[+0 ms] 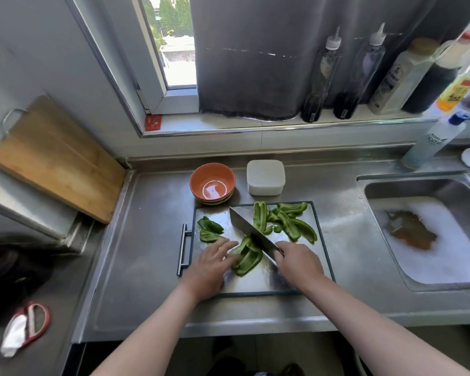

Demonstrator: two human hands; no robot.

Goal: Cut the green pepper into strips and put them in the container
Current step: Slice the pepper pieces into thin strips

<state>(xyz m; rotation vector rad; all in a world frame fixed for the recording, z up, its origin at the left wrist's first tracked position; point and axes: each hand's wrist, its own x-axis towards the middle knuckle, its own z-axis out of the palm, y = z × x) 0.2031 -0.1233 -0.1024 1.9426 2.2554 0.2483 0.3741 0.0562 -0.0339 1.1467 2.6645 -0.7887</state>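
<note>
With the straight fingers (pixel 224 245) of your left hand (pixel 210 264) you are pressing the green pepper piece (pixel 248 260) on the steel cutting board (pixel 255 280) while your right hand (pixel 299 263) is gripping the knife (pixel 251 232), so I think you should be tucking the fingertips back.

Reference: cutting board (pixel 258 280), flat on counter (pixel 147 267).
On cutting board, far-right part: pepper strips (pixel 291 223), heaped and touching.
On cutting board, left part, beside its handle (pixel 183 249): two pepper pieces (pixel 209 230), just beside each other.
On cutting board, near centre: large pepper piece (pixel 246 257), left hand (pixel 212 264) pressing on its left side.
Across cutting board, diagonal: knife (pixel 251 230), tip toward far-left corner, blade over large pepper piece, grip end in right hand (pixel 299 263).
Just behind cutting board, far-left corner: bowl (pixel 212 183), atop a stack.
Behind cutting board, right of bowl: lidded container (pixel 265 177), apart from bowl.
Right of cutting board: sink (pixel 407 185), set into counter.
Far left of cutting board, well apart: wooden board (pixel 55 158), propped at an angle.
Well behind cutting board, on sill (pixel 228 123): bottles (pixel 320 77) in a row.
</note>
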